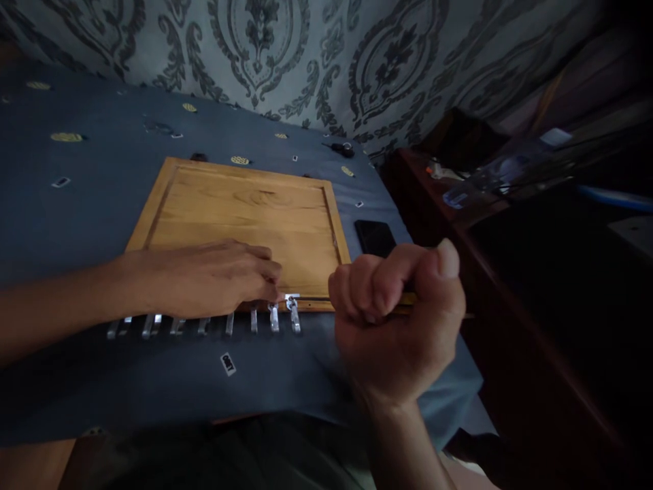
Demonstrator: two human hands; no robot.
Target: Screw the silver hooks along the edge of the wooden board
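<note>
A framed wooden panel (249, 211) lies flat on the blue patterned cloth. Several small metal clips (254, 320) stick out along its near edge. My left hand (219, 278) rests on that edge, its fingertips pinched at a metal clip (294, 314) near the right end of the row. Right of the panel's near corner, my right hand (400, 306) is raised in a fist around a thin rod-like tool (408, 298) with a yellow part; most of the tool is hidden by the fingers.
A black phone (375, 237) lies right of the panel. Dark keys (341, 148) sit near the back of the blue cloth (168, 388). On the right, a reddish-brown wooden surface (515, 320) holds a clear plastic bottle (464, 194). A patterned curtain (326, 61) hangs behind.
</note>
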